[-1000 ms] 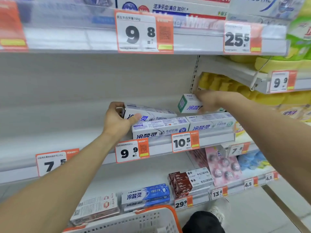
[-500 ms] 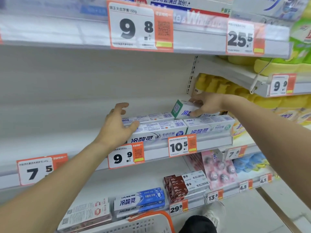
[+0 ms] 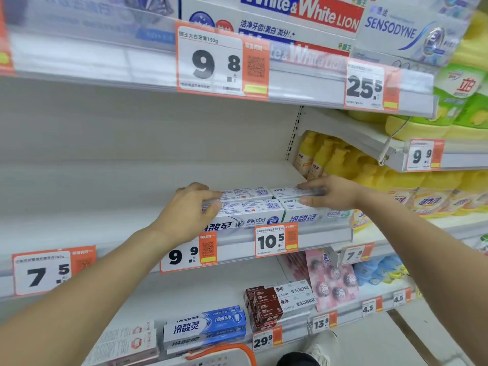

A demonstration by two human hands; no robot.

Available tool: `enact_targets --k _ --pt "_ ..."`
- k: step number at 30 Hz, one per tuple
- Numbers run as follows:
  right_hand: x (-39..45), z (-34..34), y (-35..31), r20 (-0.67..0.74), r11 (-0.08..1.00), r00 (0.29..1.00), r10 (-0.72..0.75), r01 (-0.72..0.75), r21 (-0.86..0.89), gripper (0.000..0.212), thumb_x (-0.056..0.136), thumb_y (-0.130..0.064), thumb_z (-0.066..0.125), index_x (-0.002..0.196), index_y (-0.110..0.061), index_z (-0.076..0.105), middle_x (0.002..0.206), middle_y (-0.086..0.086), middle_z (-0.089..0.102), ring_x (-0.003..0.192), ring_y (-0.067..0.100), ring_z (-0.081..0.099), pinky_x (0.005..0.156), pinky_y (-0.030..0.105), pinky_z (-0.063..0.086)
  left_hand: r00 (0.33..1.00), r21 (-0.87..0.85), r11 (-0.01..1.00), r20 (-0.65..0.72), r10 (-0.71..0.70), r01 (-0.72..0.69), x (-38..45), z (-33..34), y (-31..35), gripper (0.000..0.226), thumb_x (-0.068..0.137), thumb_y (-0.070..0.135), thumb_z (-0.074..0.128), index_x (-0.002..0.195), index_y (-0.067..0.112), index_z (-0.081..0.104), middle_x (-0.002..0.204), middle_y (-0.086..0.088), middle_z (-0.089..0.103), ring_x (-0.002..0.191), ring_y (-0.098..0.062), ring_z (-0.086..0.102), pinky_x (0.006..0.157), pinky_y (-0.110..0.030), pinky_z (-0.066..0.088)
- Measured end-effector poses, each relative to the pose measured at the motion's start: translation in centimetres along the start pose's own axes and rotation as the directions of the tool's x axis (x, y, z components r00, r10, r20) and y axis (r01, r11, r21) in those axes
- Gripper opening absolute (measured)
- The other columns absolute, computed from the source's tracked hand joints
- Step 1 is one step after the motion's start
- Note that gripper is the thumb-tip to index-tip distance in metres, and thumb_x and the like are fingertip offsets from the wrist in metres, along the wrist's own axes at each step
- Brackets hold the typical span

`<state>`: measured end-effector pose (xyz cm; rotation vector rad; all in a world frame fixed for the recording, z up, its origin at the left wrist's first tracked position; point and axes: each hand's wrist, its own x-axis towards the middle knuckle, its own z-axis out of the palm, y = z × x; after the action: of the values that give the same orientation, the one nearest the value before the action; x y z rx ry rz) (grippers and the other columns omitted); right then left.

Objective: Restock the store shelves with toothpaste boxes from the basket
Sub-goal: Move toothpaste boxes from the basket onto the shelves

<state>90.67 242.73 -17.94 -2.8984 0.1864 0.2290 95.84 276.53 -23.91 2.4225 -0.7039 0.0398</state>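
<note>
Fingers of the left hand and right hand lie nearly straight, pressing the ends of 4 toothpaste boxes on the middle shelf. Step: squaring the rows. Next, probably another box from the basket below.

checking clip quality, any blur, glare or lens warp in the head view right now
Head view: the top shelf strip is smeared with blur and sheen at upper left; shelf lines bow from the wide-angle lens; both forearms soften near the frame edges; the 9.8 price tag and toothpaste boxes stay readable; lighting is even, without hard shadows.
</note>
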Motion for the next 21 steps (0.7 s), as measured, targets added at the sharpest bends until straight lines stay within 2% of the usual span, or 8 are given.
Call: enact_targets --k 4,8,10,12,14,16,19,21 --pt "-0.6 1.8 0.6 -0.101 0.996 0.995 -0.001 0.01 0.087 0.055 0.093 -0.054 0.059 0.142 -0.031 0.055 0.15 -0.006 0.049 0.141 0.017 0.042 0.111 0.025 0.032 1.0 0.057 0.998 -0.004 0.01 -0.01 -0.1 0.6 1.0 0.037 0.105 0.027 0.043 0.137 0.02 0.061 0.154 -0.013 0.042 0.145 -0.029 0.033 0.115 -0.03 0.026" --pt "-1.1 3.8 -0.1 -0.283 0.998 0.959 0.001 0.017 0.059 0.041 0.101 -0.04 0.052 0.138 -0.024 0.059 0.143 0.004 0.057 0.131 0.026 0.054 0.103 0.029 0.041 0.997 0.025 0.999 -0.067 -0.032 0.034 -0.2 1.0 1.6 0.035 0.105 0.024 0.045 0.134 0.021 0.064 0.164 -0.009 0.021 0.145 -0.034 0.03 0.115 -0.033 0.029" --pt "-0.9 4.9 -0.8 -0.381 1.0 0.925 -0.018 0.022 0.006 0.037 0.103 -0.029 0.048 0.135 -0.016 0.062 0.136 0.014 0.062 0.121 0.034 0.058 0.098 0.033 0.044 0.994 0.012 0.999 -0.099 -0.047 0.049 -0.1 1.3 1.7 0.033 0.103 0.021 0.048 0.132 0.018 0.064 0.162 -0.009 0.028 0.143 -0.033 0.033 0.114 -0.034 0.03" --pt "-0.6 5.9 -1.4 -0.461 1.0 0.887 -0.03 0.029 -0.011 0.035 0.102 -0.017 0.045 0.13 -0.009 0.064 0.127 0.018 0.065 0.114 0.037 0.059 0.095 0.035 0.044 0.991 0.019 0.997 -0.109 -0.076 0.079 -0.1 1.6 2.1 0.032 0.102 0.019 0.048 0.13 0.016 0.063 0.152 -0.005 0.044 0.139 -0.031 0.037 0.116 -0.043 0.028" --pt "-0.6 6.7 -2.2 -0.53 0.998 0.847 -0.023 0.047 0.033 0.033 0.099 -0.011 0.047 0.126 -0.006 0.067 0.122 0.019 0.065 0.109 0.038 0.06 0.09 0.036 0.045 0.988 0.114 0.985 -0.096 -0.119 0.129 0.0 1.7 2.7 0.034 0.101 0.015 0.045 0.132 0.019 0.056 0.141 0.002 0.053 0.14 -0.027 0.033 0.117 -0.058 0.018" --pt "-0.6 7.4 -2.6 -0.573 0.993 0.819 -0.036 0.095 0.073 0.03 0.098 -0.01 0.051 0.121 -0.007 0.07 0.119 0.017 0.067 0.107 0.037 0.061 0.091 0.038 0.047 0.994 0.236 0.967 -0.076 -0.076 0.092 0.1 1.8 3.4 0.042 0.098 0.013 0.044 0.139 0.019 0.048 0.143 0.003 0.05 0.146 -0.026 0.025 0.118 -0.06 0.01" --pt "-0.5 7.7 -2.6 -0.578 0.983 0.816 0.018 0.09 0.158 0.028 0.098 -0.016 0.054 0.119 -0.012 0.072 0.121 0.013 0.066 0.111 0.033 0.059 0.097 0.039 0.047 0.998 0.32 0.945 0.0 0.066 -0.062 0.4 2.7 4.7 0.045 0.104 0.032 0.037 0.147 0.02 0.039 0.149 0.002 0.046 0.141 -0.025 0.034 0.118 -0.049 0.023" --pt "-0.5 7.8 -2.6 -0.58 0.974 0.812 0.069 0.071 0.215 0.027 0.096 -0.019 0.056 0.117 -0.014 0.073 0.122 0.011 0.065 0.113 0.03 0.058 0.098 0.036 0.046 0.995 0.371 0.923 0.033 0.093 -0.099 0.6 3.3 5.1 0.048 0.104 0.044 0.032 0.148 0.025 0.039 0.15 0.003 0.045 0.136 -0.024 0.038 0.115 -0.049 0.027"
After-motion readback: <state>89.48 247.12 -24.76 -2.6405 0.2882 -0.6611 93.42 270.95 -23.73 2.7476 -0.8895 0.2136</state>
